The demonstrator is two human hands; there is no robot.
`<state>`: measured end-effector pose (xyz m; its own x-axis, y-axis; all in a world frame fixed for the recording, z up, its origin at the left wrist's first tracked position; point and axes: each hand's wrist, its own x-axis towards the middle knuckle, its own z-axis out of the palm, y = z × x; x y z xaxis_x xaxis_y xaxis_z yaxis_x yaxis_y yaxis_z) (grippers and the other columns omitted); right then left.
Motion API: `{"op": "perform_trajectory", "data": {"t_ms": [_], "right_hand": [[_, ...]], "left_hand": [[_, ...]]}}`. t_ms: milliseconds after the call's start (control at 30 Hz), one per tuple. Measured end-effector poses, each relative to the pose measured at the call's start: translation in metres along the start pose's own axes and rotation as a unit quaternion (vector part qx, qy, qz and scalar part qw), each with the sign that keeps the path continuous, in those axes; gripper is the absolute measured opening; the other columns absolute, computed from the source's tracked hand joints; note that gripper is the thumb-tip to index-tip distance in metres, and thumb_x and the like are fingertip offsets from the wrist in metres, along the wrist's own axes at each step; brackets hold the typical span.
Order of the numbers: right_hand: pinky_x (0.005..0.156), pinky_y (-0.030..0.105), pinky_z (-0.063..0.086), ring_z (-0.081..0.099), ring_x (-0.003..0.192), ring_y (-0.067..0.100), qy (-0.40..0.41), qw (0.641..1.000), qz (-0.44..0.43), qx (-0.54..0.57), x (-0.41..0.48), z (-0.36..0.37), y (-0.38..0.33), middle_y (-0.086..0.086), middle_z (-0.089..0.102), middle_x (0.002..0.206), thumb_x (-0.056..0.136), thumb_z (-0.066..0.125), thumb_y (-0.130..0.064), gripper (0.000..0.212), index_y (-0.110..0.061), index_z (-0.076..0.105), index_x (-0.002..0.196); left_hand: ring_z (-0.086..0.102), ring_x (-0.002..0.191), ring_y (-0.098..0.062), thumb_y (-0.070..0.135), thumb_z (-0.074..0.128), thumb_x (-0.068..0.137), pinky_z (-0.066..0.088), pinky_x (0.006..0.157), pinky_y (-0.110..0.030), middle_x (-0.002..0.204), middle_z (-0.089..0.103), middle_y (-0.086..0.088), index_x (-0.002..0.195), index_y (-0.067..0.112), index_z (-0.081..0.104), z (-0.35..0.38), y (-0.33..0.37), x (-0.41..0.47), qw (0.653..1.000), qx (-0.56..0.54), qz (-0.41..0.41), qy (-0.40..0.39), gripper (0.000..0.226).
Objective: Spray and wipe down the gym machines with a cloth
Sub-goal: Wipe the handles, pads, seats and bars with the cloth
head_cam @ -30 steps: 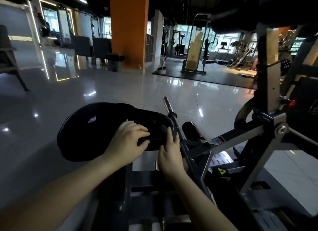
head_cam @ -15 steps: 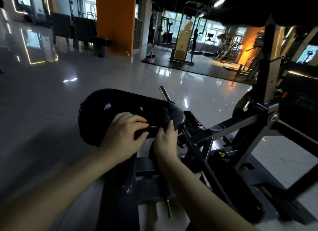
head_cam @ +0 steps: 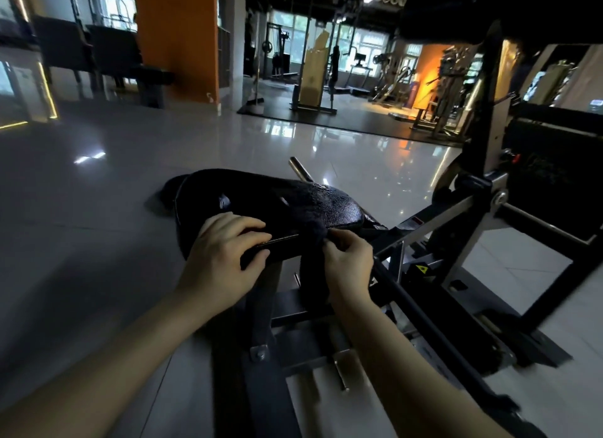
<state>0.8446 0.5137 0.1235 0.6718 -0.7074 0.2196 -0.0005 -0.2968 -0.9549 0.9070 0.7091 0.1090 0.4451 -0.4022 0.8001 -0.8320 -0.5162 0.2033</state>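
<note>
A black padded seat (head_cam: 344, 213) of a gym machine sits low in front of me. A dark fuzzy cloth (head_cam: 280, 196) is draped over most of it, leaving only the right end bare. My left hand (head_cam: 225, 258) curls over the seat's near edge, fingers on top of the cloth and thumb underneath. Just to its right, my right hand (head_cam: 347, 263) pinches a fold of the cloth at the seat's near right corner. No spray bottle is in view.
The machine's dark steel frame (head_cam: 434, 222) runs right and toward me, with a chrome bar end (head_cam: 298, 167) behind the seat and a black pad (head_cam: 456, 13) overhead. An orange pillar (head_cam: 176, 39), benches and other machines stand far back across the glossy tiled floor (head_cam: 98, 209).
My right hand went from resting flat against the seat's end to pinching the cloth with its fingertips. My left hand kept its hold on the near edge. My view shifted left.
</note>
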Motion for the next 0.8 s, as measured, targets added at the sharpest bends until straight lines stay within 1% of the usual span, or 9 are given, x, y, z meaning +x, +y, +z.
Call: {"op": "perform_trajectory", "data": {"t_ms": [67,233,333,433,533,600,667,733,800], "right_hand": [[0.062,0.017,0.051,0.064,0.068,0.007,0.039,0.999,0.021,-0.007,0.003,0.004,-0.006,-0.006,0.069,0.076,0.09,0.07,-0.01,0.011,-0.013,0.076,0.099],[0.072,0.023,0.053,0.067,0.079,0.013,0.069,0.997,0.031,0.008,-0.028,0.039,-0.013,-0.008,0.066,0.079,0.093,0.069,-0.013,0.006,-0.012,0.073,0.097],[0.065,0.006,0.045,0.061,0.072,0.0,0.069,0.997,-0.002,0.025,-0.061,0.057,-0.014,-0.006,0.067,0.079,0.092,0.071,-0.009,0.003,-0.011,0.073,0.092],[0.069,0.014,0.048,0.065,0.077,0.008,0.058,0.998,-0.026,0.023,-0.08,0.069,-0.019,0.004,0.073,0.088,0.09,0.073,-0.011,0.003,-0.01,0.075,0.092],[0.064,0.022,0.05,0.061,0.066,0.008,0.014,0.999,-0.027,0.032,-0.092,0.074,-0.031,-0.001,0.069,0.072,0.087,0.077,-0.011,0.016,-0.021,0.07,0.078],[0.063,0.026,0.05,0.06,0.064,0.01,-0.028,0.998,0.012,0.055,-0.097,0.073,-0.043,-0.002,0.066,0.066,0.086,0.08,-0.01,0.02,-0.021,0.067,0.074],[0.067,0.03,0.05,0.062,0.069,0.016,-0.079,0.983,0.114,0.122,-0.095,0.068,-0.052,0.003,0.068,0.07,0.09,0.076,-0.012,0.014,-0.015,0.07,0.078],[0.073,0.033,0.05,0.062,0.076,0.021,-0.146,0.938,0.228,0.214,-0.087,0.051,-0.053,0.008,0.069,0.081,0.1,0.062,-0.017,0.02,-0.01,0.073,0.085],[0.088,0.035,0.051,0.062,0.089,0.025,-0.209,0.904,0.273,0.254,-0.078,0.03,-0.049,0.01,0.073,0.094,0.104,0.051,-0.022,0.028,-0.008,0.074,0.098]], "left_hand": [[0.062,0.108,-0.025,0.021,0.072,0.087,0.043,0.101,-0.036,0.114,0.069,-0.002,0.103,0.011,0.079,-0.006,-0.003,-0.007,1.0,-0.004,-0.024,0.019,0.02],[0.059,0.111,-0.021,0.021,0.068,0.088,0.046,0.097,-0.036,0.117,0.064,0.002,0.111,0.013,0.076,-0.032,-0.014,-0.031,0.994,-0.019,-0.099,0.039,0.025],[0.059,0.114,-0.021,0.027,0.063,0.089,0.047,0.097,-0.039,0.12,0.063,0.002,0.117,0.013,0.074,-0.04,-0.021,-0.042,0.995,-0.039,-0.086,0.021,0.034],[0.059,0.116,-0.023,0.032,0.063,0.087,0.045,0.099,-0.036,0.122,0.065,0.0,0.119,0.013,0.074,-0.045,-0.026,-0.05,0.998,-0.044,-0.053,0.012,0.039],[0.057,0.118,-0.023,0.034,0.064,0.084,0.044,0.101,-0.036,0.124,0.065,0.0,0.127,0.015,0.071,-0.051,-0.028,-0.05,0.999,-0.038,-0.007,0.004,0.048],[0.057,0.117,-0.023,0.038,0.067,0.083,0.045,0.1,-0.04,0.126,0.064,0.0,0.135,0.016,0.066,-0.052,-0.027,-0.047,0.999,-0.03,0.025,-0.008,0.056],[0.056,0.117,-0.023,0.042,0.071,0.083,0.043,0.098,-0.04,0.128,0.063,0.001,0.141,0.018,0.061,-0.051,-0.025,-0.045,0.998,-0.014,0.047,-0.025,0.063],[0.055,0.116,-0.023,0.039,0.078,0.081,0.041,0.097,-0.039,0.126,0.063,0.0,0.139,0.019,0.062,-0.049,-0.024,-0.041,0.998,0.014,0.061,-0.032,0.064],[0.055,0.113,-0.024,0.034,0.08,0.08,0.04,0.094,-0.039,0.122,0.064,-0.001,0.133,0.018,0.066,-0.046,-0.025,-0.036,0.995,0.054,0.072,-0.036,0.057]]}}
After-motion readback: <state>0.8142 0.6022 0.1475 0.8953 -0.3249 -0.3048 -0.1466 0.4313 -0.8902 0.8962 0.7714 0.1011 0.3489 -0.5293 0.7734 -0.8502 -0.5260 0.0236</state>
